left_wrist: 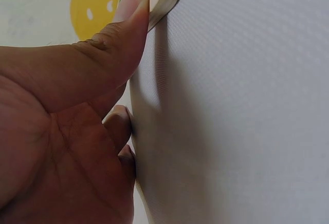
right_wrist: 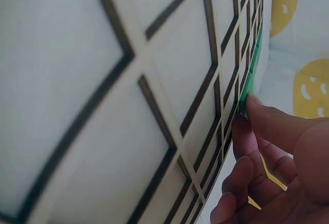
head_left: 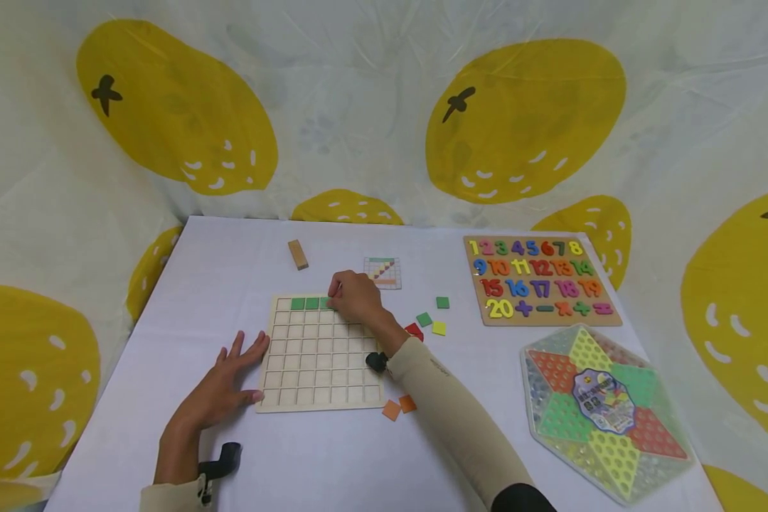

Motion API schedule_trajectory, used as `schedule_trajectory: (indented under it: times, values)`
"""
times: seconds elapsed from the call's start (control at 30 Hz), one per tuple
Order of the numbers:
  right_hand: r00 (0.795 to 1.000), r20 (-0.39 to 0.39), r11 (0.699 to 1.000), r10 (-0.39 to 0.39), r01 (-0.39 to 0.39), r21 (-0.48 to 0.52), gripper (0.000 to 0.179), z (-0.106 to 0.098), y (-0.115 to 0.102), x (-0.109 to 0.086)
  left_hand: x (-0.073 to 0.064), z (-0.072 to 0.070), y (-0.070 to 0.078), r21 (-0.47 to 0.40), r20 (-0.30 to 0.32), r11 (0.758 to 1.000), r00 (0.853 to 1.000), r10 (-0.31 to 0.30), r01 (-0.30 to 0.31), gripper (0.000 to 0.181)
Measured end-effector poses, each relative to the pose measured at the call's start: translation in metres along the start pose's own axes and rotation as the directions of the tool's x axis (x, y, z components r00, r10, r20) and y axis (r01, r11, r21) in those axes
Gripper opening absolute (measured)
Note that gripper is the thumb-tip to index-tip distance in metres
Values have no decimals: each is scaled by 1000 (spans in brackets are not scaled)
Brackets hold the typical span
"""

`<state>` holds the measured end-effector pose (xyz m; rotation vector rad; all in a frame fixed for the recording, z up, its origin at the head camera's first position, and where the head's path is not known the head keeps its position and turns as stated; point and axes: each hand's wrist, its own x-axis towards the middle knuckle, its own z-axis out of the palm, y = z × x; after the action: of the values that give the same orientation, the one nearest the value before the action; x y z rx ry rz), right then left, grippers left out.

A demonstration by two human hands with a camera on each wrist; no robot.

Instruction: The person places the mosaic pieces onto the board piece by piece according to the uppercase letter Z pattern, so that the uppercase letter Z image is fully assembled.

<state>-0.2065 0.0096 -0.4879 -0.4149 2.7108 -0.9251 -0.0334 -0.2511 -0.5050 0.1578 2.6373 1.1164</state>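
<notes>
A pale wooden grid board (head_left: 320,355) lies on the white table. Green square tiles (head_left: 312,304) sit side by side in its top row. At the far edge of the board, my right hand (head_left: 357,297) pinches a green tile (right_wrist: 248,91) between thumb and fingers; in the head view that hand partly covers the row. My left hand (head_left: 220,387) rests at the board's left side, fingers spread, with the thumb (left_wrist: 134,8) against the board edge. Behind the right hand lies a small pattern card (head_left: 390,274), partly covered.
Right of the board lie loose green (head_left: 443,303), yellow (head_left: 439,328) and red tiles (head_left: 414,330). Orange tiles (head_left: 391,410) are near its front corner. A wooden block (head_left: 298,254) lies behind. A number puzzle (head_left: 537,279) and hexagonal checkers set (head_left: 604,412) occupy the right side.
</notes>
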Motion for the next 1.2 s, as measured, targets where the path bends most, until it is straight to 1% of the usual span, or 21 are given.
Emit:
schedule_trajectory:
  times: [0.13, 0.3, 0.47, 0.57, 0.67, 0.83, 0.93, 1.03, 1.2]
  values:
    - [1000, 8, 1000, 14, -14, -18, 11, 0, 0, 1, 0, 1, 0, 5, 1, 1000, 1000, -6, 6, 110]
    - [1000, 16, 1000, 13, -13, -2, 10, -4, 1, -3, 1, 3, 0, 9, 0, 1000, 1000, -7, 7, 110]
    - [1000, -19, 999, -13, 14, 37, 12, -10, 9, -10, 2, 3, -1, -1, 4, 1000, 1000, -6, 6, 111]
    - [998, -52, 995, -26, 31, 90, 14, -18, 14, -18, 2, 2, -1, -2, 6, 1000, 1000, -3, 3, 111]
    - [996, -76, 990, -40, 49, 133, 20, -32, 20, -28, 2, 2, 0, 5, 5, 1000, 1000, -4, 4, 111]
    - [991, -119, 987, -59, 76, 143, 24, -52, 35, -44, 1, 1, 0, 10, 4, 1000, 1000, -8, 8, 110]
    - [989, -146, 988, -35, 56, 143, 23, -60, 45, -52, 0, 1, 0, 8, 0, 1000, 1000, -4, 4, 110]
    - [987, -160, 989, 16, 8, 147, 24, -68, 55, -61, 0, 1, -1, 7, 1, 1000, 1000, -11, 11, 111]
    - [983, -154, 987, 100, -78, 142, 24, -76, 78, -73, 1, 0, -2, 5, 8, 1000, 1000, -19, 19, 111]
